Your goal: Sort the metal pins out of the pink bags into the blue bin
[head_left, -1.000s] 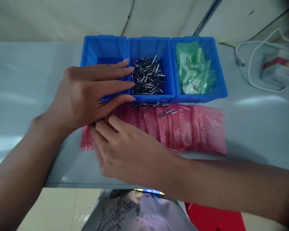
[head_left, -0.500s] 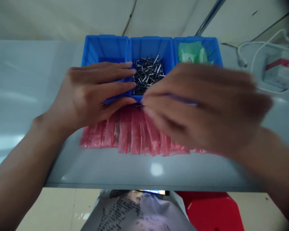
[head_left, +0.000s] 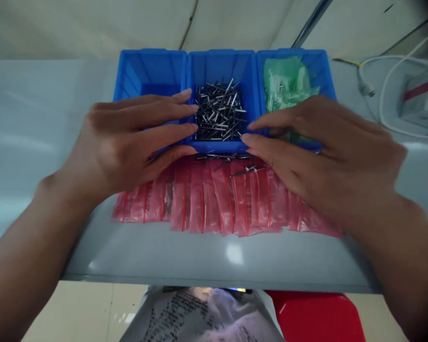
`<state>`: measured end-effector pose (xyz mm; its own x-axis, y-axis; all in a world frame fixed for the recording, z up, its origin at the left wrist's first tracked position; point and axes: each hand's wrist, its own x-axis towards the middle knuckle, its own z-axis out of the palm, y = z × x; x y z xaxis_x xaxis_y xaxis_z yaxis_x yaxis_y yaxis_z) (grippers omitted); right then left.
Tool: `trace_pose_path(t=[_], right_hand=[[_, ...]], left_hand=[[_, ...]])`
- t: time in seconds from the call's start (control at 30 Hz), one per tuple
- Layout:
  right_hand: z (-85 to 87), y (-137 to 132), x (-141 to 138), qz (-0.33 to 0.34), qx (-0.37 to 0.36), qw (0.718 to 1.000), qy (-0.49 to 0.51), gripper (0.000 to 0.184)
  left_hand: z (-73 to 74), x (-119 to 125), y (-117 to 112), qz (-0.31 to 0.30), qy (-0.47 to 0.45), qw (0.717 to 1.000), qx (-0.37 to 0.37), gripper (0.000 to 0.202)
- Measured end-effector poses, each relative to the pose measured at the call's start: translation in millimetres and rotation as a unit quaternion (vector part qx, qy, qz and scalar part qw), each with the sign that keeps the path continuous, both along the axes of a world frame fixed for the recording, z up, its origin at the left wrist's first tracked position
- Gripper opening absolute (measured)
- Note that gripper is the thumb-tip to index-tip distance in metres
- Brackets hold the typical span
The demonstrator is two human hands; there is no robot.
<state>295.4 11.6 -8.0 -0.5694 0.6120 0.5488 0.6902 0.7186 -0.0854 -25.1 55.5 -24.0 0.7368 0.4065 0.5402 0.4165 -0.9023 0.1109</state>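
Fingers apart, my left hand [head_left: 135, 128] lies over the left blue bin [head_left: 151, 71], its fingertips at the edge of the middle blue bin [head_left: 221, 61]. That middle bin holds a pile of metal blind rivets [head_left: 219, 111]. My right hand [head_left: 328, 147] is at the front corner where the middle and right bins meet, its fingers apart and nothing visible between them. Several loose rivets [head_left: 248, 170] lie in front of the middle bin, on a row of pink zip bags [head_left: 214, 204], near my right thumb. My palms hide parts of the bins and bags.
Green plastic bags [head_left: 288, 80] fill the right blue bin [head_left: 321, 66]. A white cable [head_left: 383, 95] and a red-and-white box [head_left: 423, 99] are on the grey table [head_left: 157, 256] at the right. A red stool [head_left: 317, 316] stands below the table's front edge.
My right hand has moved right, away from my left hand, and its fingers have spread. Loose rivets it covered on the pink bags now show. My left hand stays nearly in place.
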Motion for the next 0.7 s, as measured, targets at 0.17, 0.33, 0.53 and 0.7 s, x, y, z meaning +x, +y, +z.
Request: trace_pose_path(t=[0.17,0.33,0.53,0.7], right_hand=[[-0.7,-10,-2,0.094,0.1,0.982,-0.129,0.025],[-9.0,-21,-15,0.078,0.075,0.97,-0.219,0.034],[-11.8,-20,-18,0.092,0.093,0.977,-0.167,0.027],[-9.0,-28,-15,0.064,0.033,0.996,-0.044,0.013]], left_hand=[[3.1,10,-1,0.06,-0.032,0.991,-0.116,0.032],[1.5,11,-6,0.03,-0.008,0.999,-0.032,0.041],[-1.8,10,-21,0.06,0.022,0.998,0.016,0.077],[-3.0,12,-23,0.074,0.023,0.997,0.017,0.085]])
